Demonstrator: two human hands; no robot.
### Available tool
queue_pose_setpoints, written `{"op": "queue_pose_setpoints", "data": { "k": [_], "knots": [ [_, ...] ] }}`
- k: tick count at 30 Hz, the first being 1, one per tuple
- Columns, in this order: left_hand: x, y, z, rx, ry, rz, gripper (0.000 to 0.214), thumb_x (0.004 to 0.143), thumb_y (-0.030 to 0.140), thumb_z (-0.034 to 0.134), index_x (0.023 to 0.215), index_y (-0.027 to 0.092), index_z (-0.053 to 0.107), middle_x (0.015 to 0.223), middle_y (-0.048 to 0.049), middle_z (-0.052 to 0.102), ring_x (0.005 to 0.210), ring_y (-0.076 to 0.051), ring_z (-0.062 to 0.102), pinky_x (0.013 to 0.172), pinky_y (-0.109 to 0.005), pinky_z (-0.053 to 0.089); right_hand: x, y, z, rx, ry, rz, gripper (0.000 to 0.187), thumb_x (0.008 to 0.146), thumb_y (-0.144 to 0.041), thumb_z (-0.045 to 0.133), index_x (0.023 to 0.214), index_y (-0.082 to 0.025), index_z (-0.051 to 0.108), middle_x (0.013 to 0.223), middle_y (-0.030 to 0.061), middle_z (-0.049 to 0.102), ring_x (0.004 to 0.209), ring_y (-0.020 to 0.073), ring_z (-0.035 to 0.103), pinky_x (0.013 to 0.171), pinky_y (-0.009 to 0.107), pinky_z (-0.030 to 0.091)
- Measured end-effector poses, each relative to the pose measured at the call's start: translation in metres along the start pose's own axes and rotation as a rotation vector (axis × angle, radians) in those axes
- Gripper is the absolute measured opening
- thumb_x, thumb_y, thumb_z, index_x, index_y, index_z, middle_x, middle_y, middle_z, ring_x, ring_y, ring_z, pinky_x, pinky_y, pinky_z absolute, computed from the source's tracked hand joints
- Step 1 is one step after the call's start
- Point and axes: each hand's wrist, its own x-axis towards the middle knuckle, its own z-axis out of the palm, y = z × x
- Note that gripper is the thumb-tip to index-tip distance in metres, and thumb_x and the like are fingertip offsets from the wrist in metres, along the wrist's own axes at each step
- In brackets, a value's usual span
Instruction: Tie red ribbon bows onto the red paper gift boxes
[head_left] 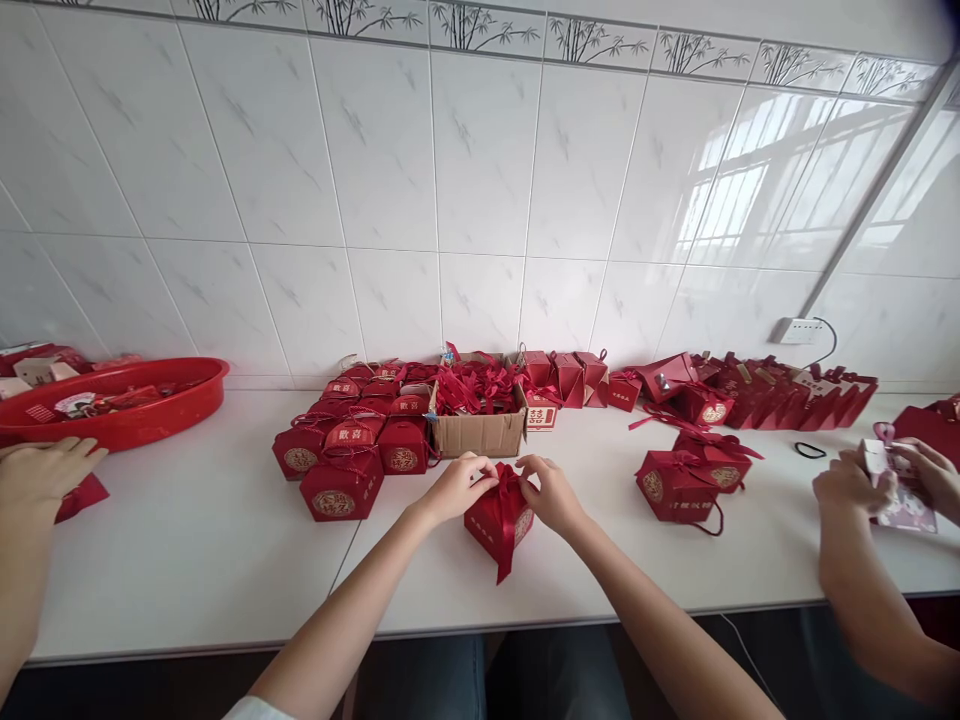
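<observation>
Directly in front of me a small red gift box [486, 527] stands on the white table. A red ribbon [506, 530] is gathered at its top, and one tail hangs down the front. My left hand [463, 487] pinches the ribbon on the left side of the box top. On the other side my right hand [553, 494] has its fingers closed on the ribbon too. Both hands meet close together over the box. Just behind them sits an open cardboard box [480, 436] full of loose red ribbons [480, 388].
Stacked red boxes [341, 490] stand left of the carton; more red boxes [679, 487] are to the right. A red basin [165, 405] is at far left by a co-worker's hand [45, 470]. Another co-worker's hands [855, 482] hold a pale box. A black ring [810, 451] lies nearby.
</observation>
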Motion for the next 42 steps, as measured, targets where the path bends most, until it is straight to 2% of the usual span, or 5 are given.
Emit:
{"op": "queue_pose_setpoints", "data": {
  "k": [7, 10, 16, 26, 42],
  "knots": [
    [0.002, 0.005, -0.004, 0.045, -0.059, -0.007, 0.016, 0.085, 0.03, 0.054, 0.089, 0.021, 0.067, 0.092, -0.0045, 0.06, 0.09, -0.02, 0.059, 0.084, -0.031, 0.045, 0.007, -0.022, -0.027, -0.02, -0.216, -0.033, 0.029, 0.073, -0.026, 0.064, 0.102, -0.023, 0.059, 0.076, -0.0008, 0.065, 0.065, 0.0158, 0.059, 0.068, 0.029, 0.044],
    [0.003, 0.008, -0.006, 0.069, -0.091, 0.001, 0.016, 0.085, 0.03, 0.053, 0.088, 0.021, 0.066, 0.091, -0.0039, 0.059, 0.09, -0.019, 0.059, 0.084, -0.03, 0.044, 0.019, -0.02, -0.025, 0.018, -0.23, 0.022, 0.029, 0.081, -0.036, 0.058, 0.105, -0.019, 0.058, 0.086, 0.0048, 0.067, 0.069, 0.0165, 0.061, 0.065, 0.029, 0.046],
    [0.006, 0.011, -0.015, 0.117, -0.161, -0.001, 0.014, 0.084, 0.029, 0.054, 0.086, 0.022, 0.066, 0.088, -0.0026, 0.061, 0.089, -0.019, 0.059, 0.081, -0.028, 0.044, 0.031, -0.008, -0.014, 0.122, -0.315, 0.037, 0.024, 0.08, -0.022, 0.056, 0.104, -0.016, 0.057, 0.077, 0.0033, 0.066, 0.061, 0.0138, 0.061, 0.053, 0.024, 0.047],
    [0.016, 0.013, -0.025, 0.187, -0.221, -0.015, 0.015, 0.079, 0.024, 0.055, 0.084, 0.021, 0.069, 0.085, -0.0048, 0.064, 0.087, -0.021, 0.059, 0.077, -0.029, 0.043, 0.018, 0.002, -0.018, 0.011, -0.394, -0.335, 0.04, 0.08, -0.004, 0.043, 0.096, -0.025, 0.073, 0.087, 0.0038, 0.048, 0.079, 0.0138, 0.051, 0.076, 0.028, 0.047],
    [0.019, -0.004, -0.026, 0.012, -0.27, -0.074, 0.028, 0.084, 0.045, 0.05, 0.085, 0.019, 0.06, 0.085, -0.0015, 0.061, 0.076, -0.016, 0.054, 0.069, -0.026, 0.042, 0.008, 0.009, -0.015, 0.028, -0.406, -0.413, 0.048, 0.081, -0.002, 0.038, 0.104, -0.027, 0.072, 0.092, 0.0052, 0.045, 0.086, 0.0162, 0.05, 0.08, 0.03, 0.046]
  ]
}}
